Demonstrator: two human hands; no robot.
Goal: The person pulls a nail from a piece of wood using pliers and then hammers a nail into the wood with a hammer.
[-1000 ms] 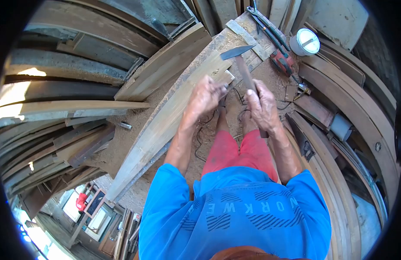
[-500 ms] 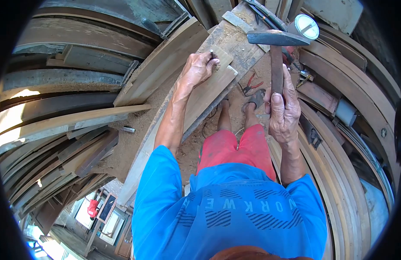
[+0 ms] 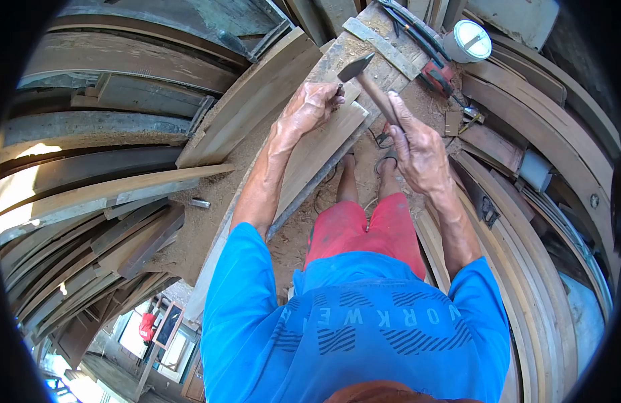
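Note:
My right hand [image 3: 421, 151] grips the wooden handle of a hammer [image 3: 376, 93], its thumb lying along the handle. The dark hammer head is tilted down beside my left hand [image 3: 307, 107], close to the top of a thin dark rod [image 3: 340, 88]. My left hand is closed around this rod, and only its end shows; whether the hammer touches it I cannot tell. Under the left hand lies a wooden board [image 3: 327, 144] on a long workbench [image 3: 384, 70]. A thin wooden strip [image 3: 377, 46] crosses the bench further forward.
A white lidded bucket [image 3: 469, 41] stands at the front right, near a red and black tool [image 3: 437, 75]. Red-handled pliers [image 3: 383, 136] lie on the dusty floor. Stacked planks [image 3: 116, 134] line the left, with curved-looking timber [image 3: 525, 289] on the right. A person in red [image 3: 147, 327] is far off.
My right hand has swung the hammer from upright at the right down and left, to the rod in my left hand. The left hand stays almost in place.

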